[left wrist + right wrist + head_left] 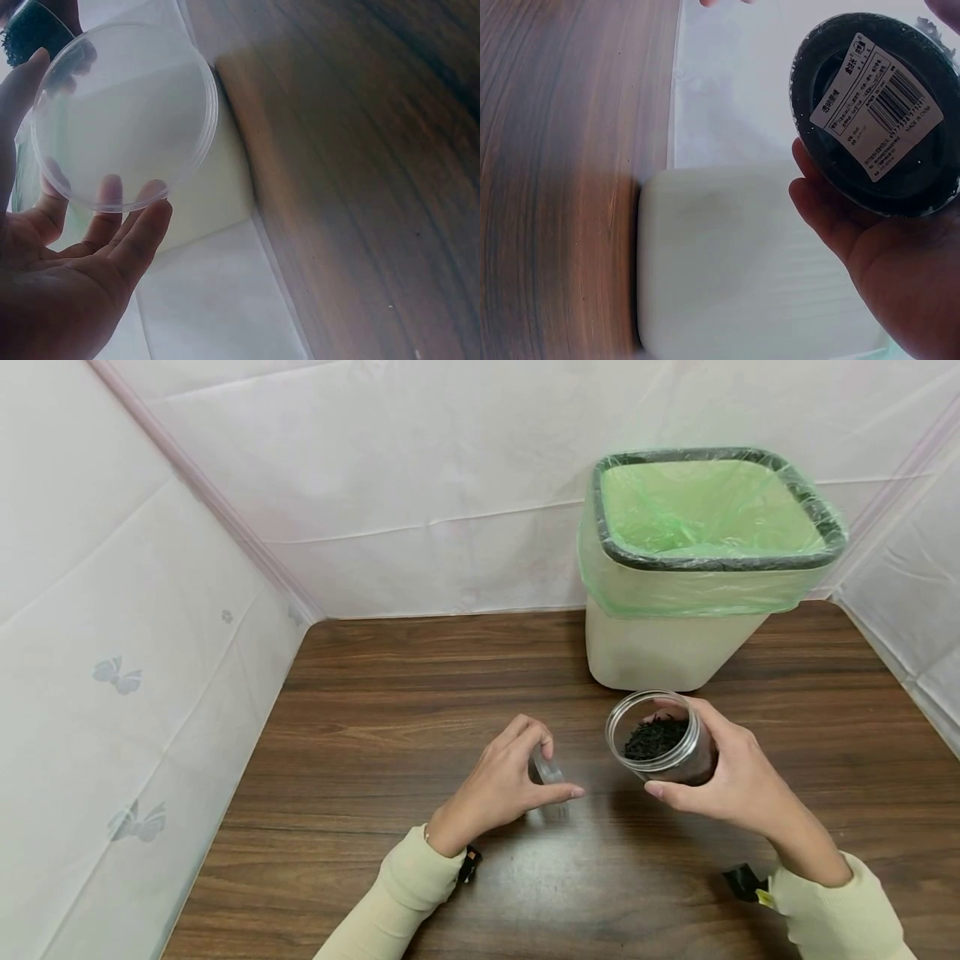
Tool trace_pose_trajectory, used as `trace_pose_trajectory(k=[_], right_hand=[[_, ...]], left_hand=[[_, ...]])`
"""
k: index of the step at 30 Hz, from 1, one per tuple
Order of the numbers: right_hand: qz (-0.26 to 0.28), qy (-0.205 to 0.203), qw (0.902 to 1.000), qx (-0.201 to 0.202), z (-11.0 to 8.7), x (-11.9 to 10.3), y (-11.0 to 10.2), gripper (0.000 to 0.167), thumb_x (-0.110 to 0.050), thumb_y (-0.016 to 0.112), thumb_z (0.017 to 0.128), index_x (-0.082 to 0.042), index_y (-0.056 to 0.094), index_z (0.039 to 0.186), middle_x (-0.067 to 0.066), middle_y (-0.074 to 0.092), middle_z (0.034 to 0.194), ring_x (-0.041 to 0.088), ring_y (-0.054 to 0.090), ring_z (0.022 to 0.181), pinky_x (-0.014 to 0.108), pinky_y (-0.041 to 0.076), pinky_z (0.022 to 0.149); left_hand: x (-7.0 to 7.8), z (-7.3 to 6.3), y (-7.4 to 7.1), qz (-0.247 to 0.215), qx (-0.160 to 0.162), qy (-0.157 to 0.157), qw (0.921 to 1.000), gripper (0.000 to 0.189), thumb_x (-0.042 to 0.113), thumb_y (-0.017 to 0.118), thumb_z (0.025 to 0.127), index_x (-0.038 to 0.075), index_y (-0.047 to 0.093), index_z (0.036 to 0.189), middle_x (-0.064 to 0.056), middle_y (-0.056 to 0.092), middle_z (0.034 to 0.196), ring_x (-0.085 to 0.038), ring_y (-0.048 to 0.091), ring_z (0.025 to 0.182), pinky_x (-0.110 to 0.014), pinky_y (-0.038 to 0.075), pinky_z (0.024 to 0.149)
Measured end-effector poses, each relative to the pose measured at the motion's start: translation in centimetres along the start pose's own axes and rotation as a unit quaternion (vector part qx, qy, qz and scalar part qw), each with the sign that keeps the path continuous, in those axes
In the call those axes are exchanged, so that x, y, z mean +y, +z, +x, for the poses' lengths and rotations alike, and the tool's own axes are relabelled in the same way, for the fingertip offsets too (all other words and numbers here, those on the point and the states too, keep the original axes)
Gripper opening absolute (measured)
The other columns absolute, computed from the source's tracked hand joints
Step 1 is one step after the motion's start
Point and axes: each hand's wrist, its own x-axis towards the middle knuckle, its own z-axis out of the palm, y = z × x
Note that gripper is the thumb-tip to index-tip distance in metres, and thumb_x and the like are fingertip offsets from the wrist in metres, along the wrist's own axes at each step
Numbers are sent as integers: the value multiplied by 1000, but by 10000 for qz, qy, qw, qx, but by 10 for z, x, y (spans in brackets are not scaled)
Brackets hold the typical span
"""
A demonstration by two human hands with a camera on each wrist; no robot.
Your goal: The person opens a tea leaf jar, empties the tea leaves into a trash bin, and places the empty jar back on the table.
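Presently, left hand point(498, 777) pinches clear lid point(124, 112) by rim, raised over wooden table point(360, 710); right hand point(742, 772) grips tilted, uncapped jar point(699, 762), dark shreds point(654, 739) inside, held in front of green-lined bin point(645, 647).

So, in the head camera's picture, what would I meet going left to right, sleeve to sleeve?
Left sleeve, left hand holding a clear lid, clear jar of dark shreds, right hand gripping that jar, right sleeve.
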Motion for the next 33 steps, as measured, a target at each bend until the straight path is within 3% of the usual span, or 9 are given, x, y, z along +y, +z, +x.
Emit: trace_pose_trajectory(k=[12, 20, 33], right_hand=[[-128, -15, 9999, 69, -1, 2, -2, 98, -6, 98, 54, -20, 55, 141, -1, 67, 118, 4, 60, 106, 13, 40, 92], [-152, 19, 9998, 85, -1, 2, -3, 97, -6, 98, 54, -21, 56, 140, -3, 66, 119, 4, 60, 105, 13, 40, 92], [-160, 178, 9997, 58, -2, 3, -6, 96, -6, 98, 55, -22, 56, 140, -2, 66, 119, 4, 60, 104, 12, 39, 90]], left_hand=[[-3, -1, 0, 178, -308, -131, 9993, 58, 53, 88, 71, 15, 47, 89, 7, 45, 99, -12, 44, 73, -27, 40, 63], [-7, -2, 2, 257, -338, -6, 9991, 61, 50, 90, 67, 17, 43, 86, 6, 43, 96, -11, 43, 72, -26, 41, 64], [-9, -3, 1, 400, -581, -158, 9974, 60, 52, 89, 68, 15, 46, 87, 5, 46, 99, -11, 43, 70, -24, 40, 61]])
